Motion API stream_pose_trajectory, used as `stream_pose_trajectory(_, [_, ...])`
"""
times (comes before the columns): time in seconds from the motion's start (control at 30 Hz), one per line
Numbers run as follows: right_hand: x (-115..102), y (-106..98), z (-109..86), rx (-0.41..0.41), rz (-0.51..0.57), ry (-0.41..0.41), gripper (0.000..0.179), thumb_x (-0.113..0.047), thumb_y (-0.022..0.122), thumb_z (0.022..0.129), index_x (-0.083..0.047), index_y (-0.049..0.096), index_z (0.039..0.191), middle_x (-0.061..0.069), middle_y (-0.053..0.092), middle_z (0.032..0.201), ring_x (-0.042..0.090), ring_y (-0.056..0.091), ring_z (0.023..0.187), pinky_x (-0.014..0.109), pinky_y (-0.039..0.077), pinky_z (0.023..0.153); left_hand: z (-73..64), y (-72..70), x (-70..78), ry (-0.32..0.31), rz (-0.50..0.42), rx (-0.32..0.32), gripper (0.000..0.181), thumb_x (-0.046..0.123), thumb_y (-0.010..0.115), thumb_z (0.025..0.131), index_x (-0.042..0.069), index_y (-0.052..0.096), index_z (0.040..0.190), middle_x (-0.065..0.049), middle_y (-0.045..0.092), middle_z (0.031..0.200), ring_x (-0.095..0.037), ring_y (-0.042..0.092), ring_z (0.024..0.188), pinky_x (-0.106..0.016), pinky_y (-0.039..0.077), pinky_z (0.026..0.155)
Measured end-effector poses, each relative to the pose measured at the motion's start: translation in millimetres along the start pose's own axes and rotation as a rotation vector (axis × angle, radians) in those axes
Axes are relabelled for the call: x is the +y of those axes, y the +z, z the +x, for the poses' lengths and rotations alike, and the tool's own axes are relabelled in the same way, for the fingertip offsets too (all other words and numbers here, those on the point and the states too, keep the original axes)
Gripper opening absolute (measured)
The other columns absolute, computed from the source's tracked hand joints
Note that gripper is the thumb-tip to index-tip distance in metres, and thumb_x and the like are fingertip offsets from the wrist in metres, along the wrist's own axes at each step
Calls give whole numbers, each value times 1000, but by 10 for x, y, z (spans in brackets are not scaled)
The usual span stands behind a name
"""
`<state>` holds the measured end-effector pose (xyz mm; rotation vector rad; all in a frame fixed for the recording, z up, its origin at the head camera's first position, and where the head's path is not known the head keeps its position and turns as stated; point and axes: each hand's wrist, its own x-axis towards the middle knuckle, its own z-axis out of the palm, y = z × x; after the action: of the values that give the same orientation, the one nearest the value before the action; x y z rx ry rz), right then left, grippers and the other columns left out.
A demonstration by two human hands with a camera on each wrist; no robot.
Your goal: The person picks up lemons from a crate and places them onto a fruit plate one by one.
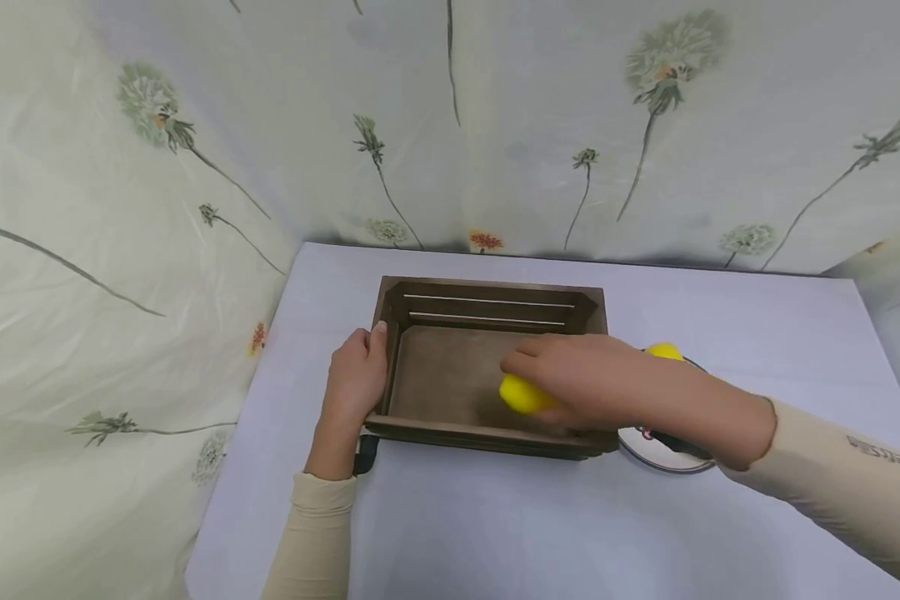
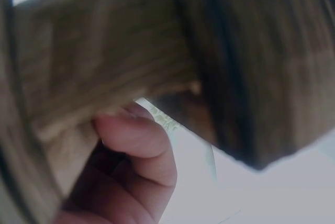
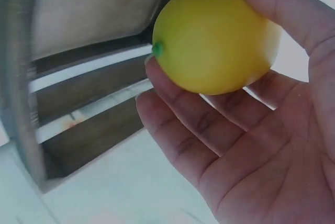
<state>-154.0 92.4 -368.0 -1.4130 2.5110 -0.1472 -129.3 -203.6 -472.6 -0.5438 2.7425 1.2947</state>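
A brown slatted wooden crate (image 1: 487,285) stands on the table in the head view. At its left end my left hand (image 1: 354,375) grips the side, thumb up by the rim. The left wrist view has curled fingers (image 2: 138,140) against the underside of a crate slat (image 2: 104,51). My right hand (image 1: 573,375) holds a yellow lemon (image 1: 522,395) over the right part of the crate. Close up in the right wrist view, the lemon (image 3: 209,41) has a green tip and sits between thumb and fingers.
A white plate with a dark rim (image 1: 671,457) lies right of the crate, partly hidden by my right forearm. Another yellow thing (image 1: 663,351) shows at its far side. Behind the white table (image 1: 435,517) hangs a dandelion-patterned curtain (image 1: 495,125).
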Motion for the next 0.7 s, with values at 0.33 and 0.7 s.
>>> stream_pose_trajectory(0.33, [81,33,-540,135,-12,1,52,-9,88,75,-19,65,121,-2,57,109,16,55,88,35,51,71,3,-8,-2,-4,2,-12,49,46,37,112,6,54,89,-10,49,73,-25,47,62,-37,40,55])
stream_pose_trajectory(0.7, [107,140,-1032,138,-86,74,63,-13,94,70,-17,67,127,-1,63,122,26,62,107,45,59,81,-2,-16,3,-13,3,-18,49,46,37,112,6,54,90,-10,49,74,-26,48,64,-38,41,56])
